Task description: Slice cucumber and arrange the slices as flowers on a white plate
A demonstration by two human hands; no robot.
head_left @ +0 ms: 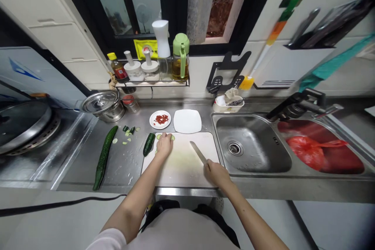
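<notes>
My right hand [216, 172] is wrapped round the handle of a kitchen knife [198, 152], whose blade points up and left over the white cutting board [187, 172]. At the board's upper left, my left hand [164, 144] has its fingers curled down on cucumber slices [159, 136], which are partly hidden beneath it. A cut piece of cucumber [149, 144] rests across the board's left edge. Farther left, a long whole cucumber [104, 159] lies on the steel counter, near several small cucumber scraps [129, 131].
Behind the board stand a small plate of chopped red pieces [161, 119] and a white square plate [187, 121]. A lidded pot [104, 105] stands back left. The sink [254, 144] is at right, with a red plastic bag [307, 152] in its second basin. A seasoning rack [152, 83] hangs behind.
</notes>
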